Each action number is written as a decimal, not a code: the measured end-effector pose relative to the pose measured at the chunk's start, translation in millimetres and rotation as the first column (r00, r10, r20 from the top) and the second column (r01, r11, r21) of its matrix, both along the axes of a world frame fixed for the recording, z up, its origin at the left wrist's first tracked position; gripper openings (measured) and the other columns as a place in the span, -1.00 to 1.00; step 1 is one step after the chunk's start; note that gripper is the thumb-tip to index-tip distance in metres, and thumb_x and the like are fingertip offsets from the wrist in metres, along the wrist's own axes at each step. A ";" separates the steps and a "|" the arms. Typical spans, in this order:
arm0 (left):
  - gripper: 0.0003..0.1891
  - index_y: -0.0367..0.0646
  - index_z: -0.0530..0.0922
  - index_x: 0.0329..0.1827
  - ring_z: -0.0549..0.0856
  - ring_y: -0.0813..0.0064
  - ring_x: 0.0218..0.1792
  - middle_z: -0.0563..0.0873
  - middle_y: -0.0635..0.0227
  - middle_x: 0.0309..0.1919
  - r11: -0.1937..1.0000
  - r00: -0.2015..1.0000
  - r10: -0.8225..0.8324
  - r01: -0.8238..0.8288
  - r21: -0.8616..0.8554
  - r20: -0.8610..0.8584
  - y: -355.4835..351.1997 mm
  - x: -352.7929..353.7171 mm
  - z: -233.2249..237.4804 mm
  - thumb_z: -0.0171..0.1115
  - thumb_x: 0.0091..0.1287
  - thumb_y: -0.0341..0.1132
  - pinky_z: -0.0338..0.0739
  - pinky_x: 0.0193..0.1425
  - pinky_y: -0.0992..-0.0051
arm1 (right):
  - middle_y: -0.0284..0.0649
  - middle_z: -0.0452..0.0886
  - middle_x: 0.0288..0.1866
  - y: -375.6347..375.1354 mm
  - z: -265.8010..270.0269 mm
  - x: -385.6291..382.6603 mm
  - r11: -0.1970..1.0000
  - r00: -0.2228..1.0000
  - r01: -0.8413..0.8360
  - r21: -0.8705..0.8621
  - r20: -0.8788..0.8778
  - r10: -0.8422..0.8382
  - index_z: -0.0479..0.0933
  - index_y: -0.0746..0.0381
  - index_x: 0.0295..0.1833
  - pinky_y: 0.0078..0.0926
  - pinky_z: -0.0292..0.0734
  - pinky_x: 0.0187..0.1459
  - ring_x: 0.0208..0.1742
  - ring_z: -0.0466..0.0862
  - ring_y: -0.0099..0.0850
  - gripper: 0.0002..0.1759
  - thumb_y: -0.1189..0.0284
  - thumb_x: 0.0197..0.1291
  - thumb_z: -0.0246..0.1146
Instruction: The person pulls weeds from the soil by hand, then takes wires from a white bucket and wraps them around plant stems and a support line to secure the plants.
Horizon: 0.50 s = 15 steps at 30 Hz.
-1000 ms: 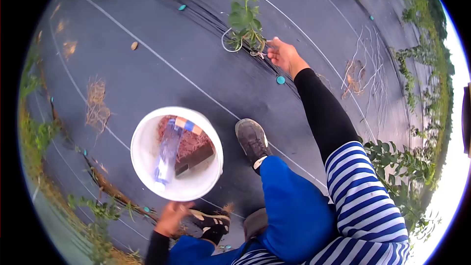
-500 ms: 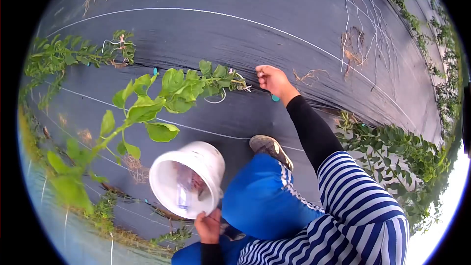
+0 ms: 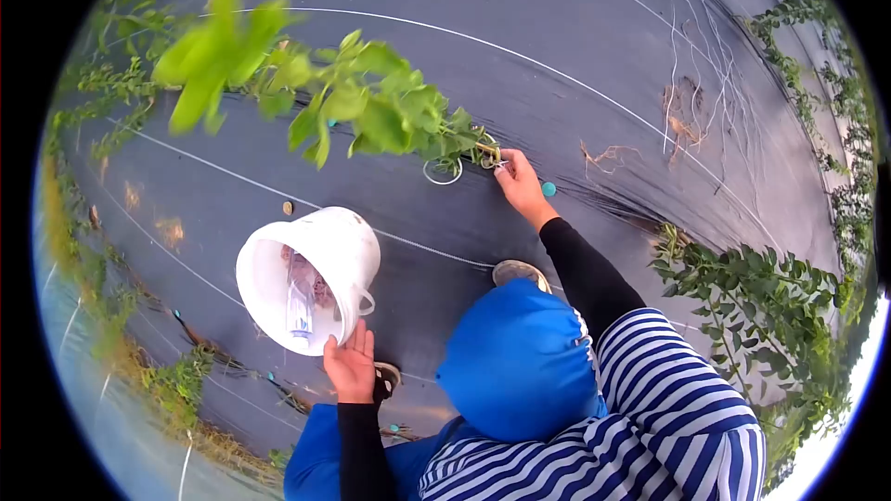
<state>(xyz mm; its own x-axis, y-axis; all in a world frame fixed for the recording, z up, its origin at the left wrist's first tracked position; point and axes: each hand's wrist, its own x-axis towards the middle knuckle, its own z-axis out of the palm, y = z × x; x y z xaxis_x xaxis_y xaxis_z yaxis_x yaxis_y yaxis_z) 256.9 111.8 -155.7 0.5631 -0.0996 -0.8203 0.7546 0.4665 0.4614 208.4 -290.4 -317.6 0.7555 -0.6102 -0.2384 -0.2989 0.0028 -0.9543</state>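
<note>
A tall leafy green plant point(image 3: 380, 121) rises from the black ground sheet toward the camera, its upper leaves blurred. At its base, my right hand point(image 3: 522, 187) has thumb and fingers pinched together by the stem and a small white bit; what lies between the fingertips is hidden. A white cord loop point(image 3: 443, 172) hangs beside the stem. The white bucket point(image 3: 348, 246) leans with its mouth toward the lower left, holding a clear plastic bottle point(image 3: 300, 301) and some brownish matter. Below its rim, my left hand point(image 3: 351, 369) is open, palm up, fingers stretched out close to the bucket handle point(image 3: 365, 301).
Black ground sheet point(image 3: 445, 56) with white lines lies all around. Leafy plants point(image 3: 761, 301) grow on the right, others along the left. Dry roots point(image 3: 710, 83) lie at upper right. A teal disc point(image 3: 548, 189) sits near my right wrist. My blue-clad knee point(image 3: 520, 362) is below.
My right hand has reached the plant's base and pinched there. My left hand has let go of the bucket rim and opened. The bucket and plant appear shifted in view.
</note>
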 end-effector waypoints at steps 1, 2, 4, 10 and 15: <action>-0.49 -0.26 0.28 0.22 0.46 0.20 0.19 0.48 0.09 0.14 1.000 1.000 0.008 -0.008 -0.004 0.017 0.5 -4.1 1.3 -0.04 0.34 -0.07 0.38 0.23 0.23 | -0.22 0.53 -0.40 1.9 3.5 1.5 0.991 0.997 0.037 -0.130 -0.066 -0.046 0.40 0.31 0.04 -0.46 0.46 -0.31 -0.41 0.53 -0.42 -0.70 0.54 0.15 0.10; -0.42 -0.27 0.23 0.26 0.45 0.20 0.20 0.46 0.07 0.16 0.998 1.000 -0.024 0.023 -0.055 -0.019 -3.7 -7.3 8.3 -0.07 0.35 0.01 0.38 0.23 0.22 | -0.14 0.58 -0.39 5.6 7.8 1.6 0.963 0.986 0.069 -0.259 -0.127 -0.104 0.43 0.32 -0.01 -0.39 0.48 -0.26 -0.37 0.59 -0.32 -0.73 0.53 0.14 0.13; -0.30 -0.27 0.11 0.33 0.45 0.19 0.20 0.41 0.01 0.20 0.990 0.992 -0.094 0.085 -0.113 -0.082 -9.9 -18.4 19.5 -0.15 0.37 0.16 0.39 0.22 0.20 | -0.11 0.59 -0.39 4.5 -0.4 -0.7 0.944 0.991 0.080 -0.321 -0.074 -0.109 0.46 0.32 -0.06 -0.40 0.48 -0.23 -0.33 0.60 -0.31 -0.76 0.51 0.14 0.15; -0.45 -0.24 0.22 0.27 0.54 0.27 0.06 0.50 0.09 0.10 0.917 0.920 -0.386 0.391 -0.077 0.065 -1.2 -55.2 46.4 -0.15 0.42 0.03 0.47 0.12 0.29 | -0.12 0.61 -0.42 8.9 2.4 -12.5 0.896 0.974 0.194 -0.400 -0.031 -0.225 0.54 0.33 -0.20 -0.40 0.49 -0.32 -0.43 0.60 -0.36 -0.80 0.41 0.16 0.18; -0.54 -0.22 0.26 0.24 0.58 0.36 -0.04 0.54 0.18 0.00 0.915 0.891 -0.388 0.403 -0.017 0.235 -9.7 -60.6 94.6 -0.09 0.41 -0.10 0.50 0.02 0.38 | -0.34 0.55 -0.47 -6.9 39.7 -44.0 0.906 0.969 0.245 0.346 -0.076 -0.234 0.53 0.25 -0.22 -0.59 0.39 -0.49 -0.54 0.48 -0.54 -0.81 0.35 0.19 0.17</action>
